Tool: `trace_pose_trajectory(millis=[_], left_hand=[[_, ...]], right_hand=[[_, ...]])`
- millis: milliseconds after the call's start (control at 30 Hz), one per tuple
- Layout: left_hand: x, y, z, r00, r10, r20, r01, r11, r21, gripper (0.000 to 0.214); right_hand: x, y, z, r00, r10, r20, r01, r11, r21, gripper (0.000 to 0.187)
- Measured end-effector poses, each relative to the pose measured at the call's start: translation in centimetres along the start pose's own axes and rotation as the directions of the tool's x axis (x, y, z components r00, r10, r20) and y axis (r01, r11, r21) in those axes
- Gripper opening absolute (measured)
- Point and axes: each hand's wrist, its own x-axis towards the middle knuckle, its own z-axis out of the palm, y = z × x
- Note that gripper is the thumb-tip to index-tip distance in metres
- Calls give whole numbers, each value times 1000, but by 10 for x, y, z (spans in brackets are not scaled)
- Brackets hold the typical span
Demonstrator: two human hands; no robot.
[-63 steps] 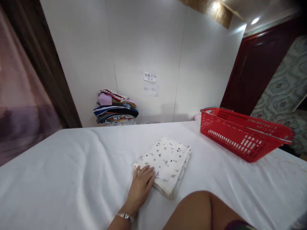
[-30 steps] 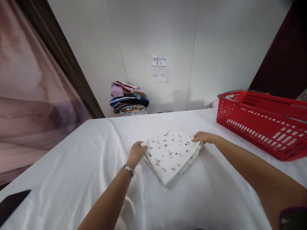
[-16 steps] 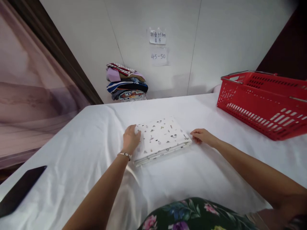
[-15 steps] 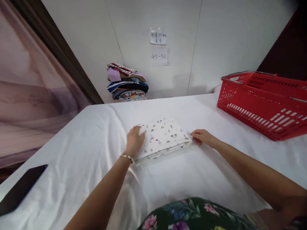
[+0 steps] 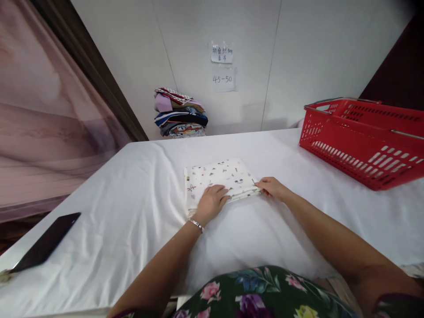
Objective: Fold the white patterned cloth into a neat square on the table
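A folded white cloth with small dark prints (image 5: 216, 176) lies in the middle of a table covered by a white sheet (image 5: 132, 229). My left hand (image 5: 211, 202), a bracelet at its wrist, rests flat on the cloth's near edge with the fingers stretched out. At the cloth's near right corner, my right hand (image 5: 270, 187) touches the edge, fingers curled and pinched on it.
A red plastic basket (image 5: 361, 137) stands at the right. A stack of folded coloured fabrics (image 5: 180, 114) sits against the white wall, under two paper notes (image 5: 222, 66). A black phone (image 5: 46, 242) lies near the table's left edge. A pink curtain hangs at the left.
My left hand slid from the cloth's left side to its near edge. The cloth has turned square to me. My right hand stays at the right corner.
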Motion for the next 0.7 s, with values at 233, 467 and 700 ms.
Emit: trace_pose_trajectory(millis=[233,467,700], left_hand=[[-23,-1,-24,1000,-17,14,16,997,77,25],[-61,-24,-41,992,-112,-49,117,986,119,27],[-75,-29,-43,978,-202,-51,205,978,48,28]], right_hand=[[-5,4,0,1000,16,22,-16,1000,-27,33],[-16,2,5,908,-375,-189,278,875,-397,27],[-19,5,8,744,-648,164,634,606,-481,27]])
